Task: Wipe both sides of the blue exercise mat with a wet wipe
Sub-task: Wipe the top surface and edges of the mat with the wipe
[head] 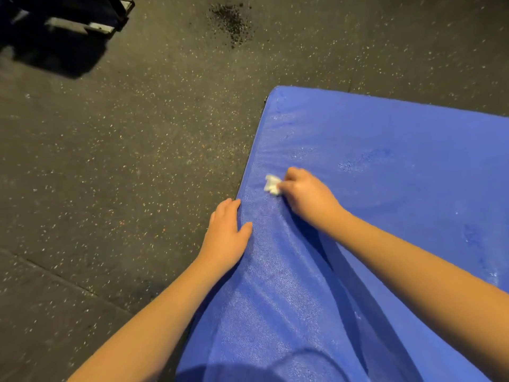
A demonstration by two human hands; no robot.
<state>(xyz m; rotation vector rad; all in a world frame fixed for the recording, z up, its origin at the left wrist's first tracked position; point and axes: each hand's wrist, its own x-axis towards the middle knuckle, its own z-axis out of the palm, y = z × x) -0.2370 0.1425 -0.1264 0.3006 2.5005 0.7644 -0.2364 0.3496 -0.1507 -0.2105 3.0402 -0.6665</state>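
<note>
Mat [385, 188] on speckled floor [124, 161], right of scene: soft, pliable, textured; steady at left edge. Left hand [225, 235] flat, fingers straight on that edge. Right hand [305, 194] pinches crumpled wipe [272, 184].

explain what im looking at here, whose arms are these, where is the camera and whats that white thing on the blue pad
There is no machine here: a person is working with bare hands. The single picture comes from a wide-angle camera worn on the person's head, looking forward and down, so the two arms reaching in from the bottom edge are the wearer's own.

The blue pad is an exercise mat lying on a dark speckled floor. The white thing is a crumpled wet wipe; the right hand pinches it and holds it down on the mat near the mat's left edge. The left hand rests on that same edge with fingers fairly straight and holds nothing.

Shiny patches on the mat look damp. At the top left, a dark piece of equipment stands on the floor; I cannot tell what it is.
</note>
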